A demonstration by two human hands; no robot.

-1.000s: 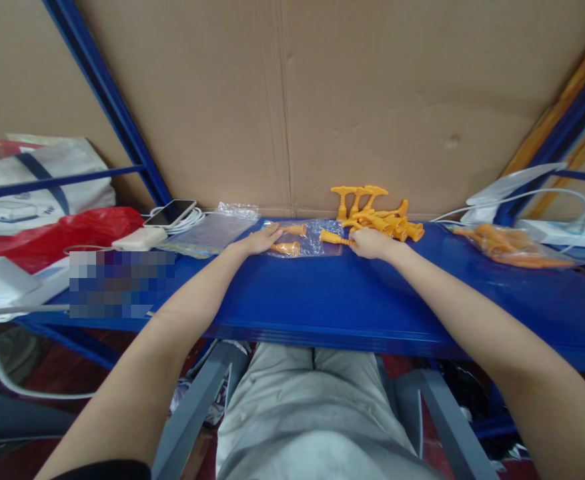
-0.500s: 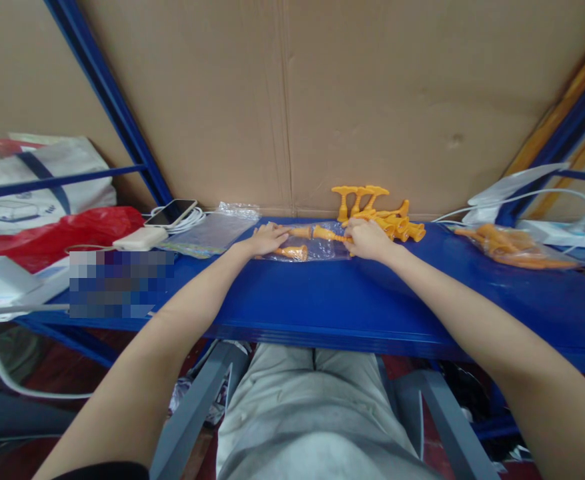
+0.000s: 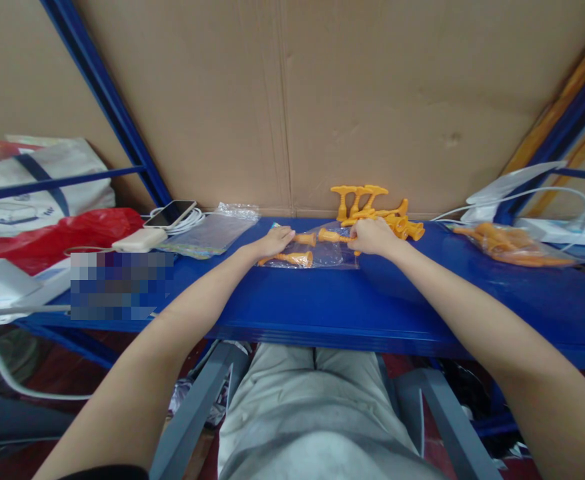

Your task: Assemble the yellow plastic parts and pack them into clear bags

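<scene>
1. Head view, hands: your left hand (image 3: 273, 241) lies flat with its fingers pressing the near left edge of the clear plastic bag (image 3: 328, 254) on the blue shelf (image 3: 322, 300); your right hand (image 3: 371, 236) is pinched closed on one orange plastic piece (image 3: 333, 236) at the bag's right side, its flared end pointing left.
2. Head view, handling: the bag looks thin, limp and slick, so it will likely slide and crumple unless you pin it at an edge. The orange pieces look light, stiff and smooth; the narrow stem seems the surest place to grip.
3. Head view, contents: two more orange pieces (image 3: 297, 257) lie in or on the bag near your left fingers; which, I cannot tell.
4. Head view, edges and room: the loose orange pile (image 3: 378, 212) sits just behind your right hand against the cardboard wall (image 3: 292, 100). Bare shelf lies open toward you up to its front edge; a filled bag (image 3: 515, 245) lies well to the right, a phone (image 3: 171, 213) and empty bags (image 3: 211, 231) to the left.
</scene>
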